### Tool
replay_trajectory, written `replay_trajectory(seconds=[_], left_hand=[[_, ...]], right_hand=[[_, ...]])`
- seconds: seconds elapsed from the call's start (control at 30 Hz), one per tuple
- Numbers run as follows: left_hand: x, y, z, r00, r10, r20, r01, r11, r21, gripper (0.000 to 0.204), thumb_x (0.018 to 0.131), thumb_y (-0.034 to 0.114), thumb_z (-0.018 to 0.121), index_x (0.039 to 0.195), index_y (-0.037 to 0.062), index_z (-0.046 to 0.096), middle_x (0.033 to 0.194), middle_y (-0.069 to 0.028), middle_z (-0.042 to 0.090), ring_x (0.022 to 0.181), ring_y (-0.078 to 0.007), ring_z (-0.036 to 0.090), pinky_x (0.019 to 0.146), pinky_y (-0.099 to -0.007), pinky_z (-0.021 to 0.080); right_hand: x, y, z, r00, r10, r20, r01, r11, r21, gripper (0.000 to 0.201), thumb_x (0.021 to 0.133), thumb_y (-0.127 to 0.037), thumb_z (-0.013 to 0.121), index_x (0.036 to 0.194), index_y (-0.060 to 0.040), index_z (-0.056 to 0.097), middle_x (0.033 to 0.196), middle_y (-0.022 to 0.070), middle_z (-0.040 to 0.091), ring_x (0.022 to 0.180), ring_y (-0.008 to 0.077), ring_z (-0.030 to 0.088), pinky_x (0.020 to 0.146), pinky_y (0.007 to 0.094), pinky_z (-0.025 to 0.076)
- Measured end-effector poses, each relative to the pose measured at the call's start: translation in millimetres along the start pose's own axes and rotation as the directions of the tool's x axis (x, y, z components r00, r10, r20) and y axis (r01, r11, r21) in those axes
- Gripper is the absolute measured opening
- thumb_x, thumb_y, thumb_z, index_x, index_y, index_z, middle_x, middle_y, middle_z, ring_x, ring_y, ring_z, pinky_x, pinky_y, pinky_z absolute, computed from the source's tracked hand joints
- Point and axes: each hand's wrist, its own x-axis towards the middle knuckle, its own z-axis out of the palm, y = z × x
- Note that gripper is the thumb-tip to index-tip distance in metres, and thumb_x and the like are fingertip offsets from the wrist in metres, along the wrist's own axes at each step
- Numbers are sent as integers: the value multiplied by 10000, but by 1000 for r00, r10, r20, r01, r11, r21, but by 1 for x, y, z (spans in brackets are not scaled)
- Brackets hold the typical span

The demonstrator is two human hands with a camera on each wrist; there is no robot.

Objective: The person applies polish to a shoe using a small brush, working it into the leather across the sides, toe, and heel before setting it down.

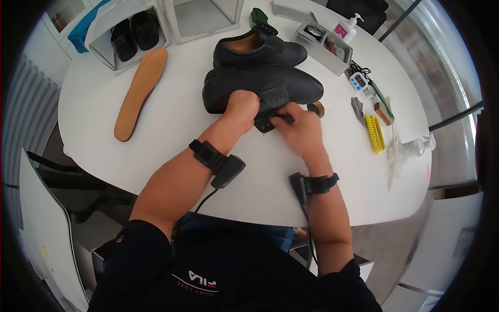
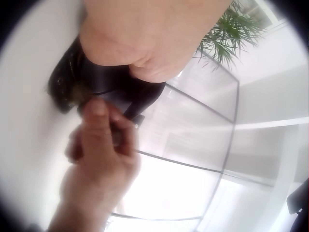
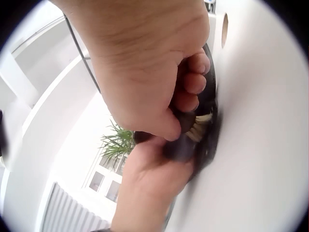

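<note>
A black leather shoe lies tipped on the white table, its strap end with eyelets folded out towards the person. My left hand grips it at the opening, the fingers hidden inside. In my right hand, thumb and curled fingers pinch a small dark-handled brush. Its pale bristles are against the strap in the right wrist view. The second black shoe stands just behind the first. A round brown-topped tin is beside the toe.
A tan insole lies at left, below a box holding dark shoes. At right are a yellow brush, a wooden brush, a small timer and a grey organizer. A pump bottle stands behind.
</note>
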Motion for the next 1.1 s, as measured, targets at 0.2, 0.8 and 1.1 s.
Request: replay_trajectory(seconds=[0.2, 0.8, 1.1], left_hand=[[-11, 8, 7, 979, -58, -196, 81, 990, 111, 283, 968, 17, 582, 1236, -57, 632, 1223, -123, 673, 1077, -267, 646, 913, -367, 523], [-5, -2, -1, 731, 479, 486, -682, 489, 544, 290, 925, 79, 742, 1203, 3, 707, 1188, -109, 733, 1081, -257, 690, 933, -384, 553], [-17, -10, 1, 758, 482, 439, -651, 583, 486, 296, 921, 146, 754, 1187, 18, 725, 1136, -138, 746, 1060, -282, 707, 933, -391, 555]], right_hand=[[7, 7, -3, 993, 87, -78, -105, 955, -279, 245, 858, -257, 824, 980, -62, 739, 808, 156, 751, 754, 373, 729, 690, 431, 566], [3, -10, -11, 982, 145, -117, -98, 936, 337, 217, 909, -193, 826, 1019, -38, 721, 842, 112, 760, 744, 235, 739, 697, 324, 553], [4, -13, -19, 992, -44, -114, 70, 969, 236, 183, 901, -200, 812, 960, -54, 718, 751, 96, 753, 676, 260, 745, 638, 355, 550]])
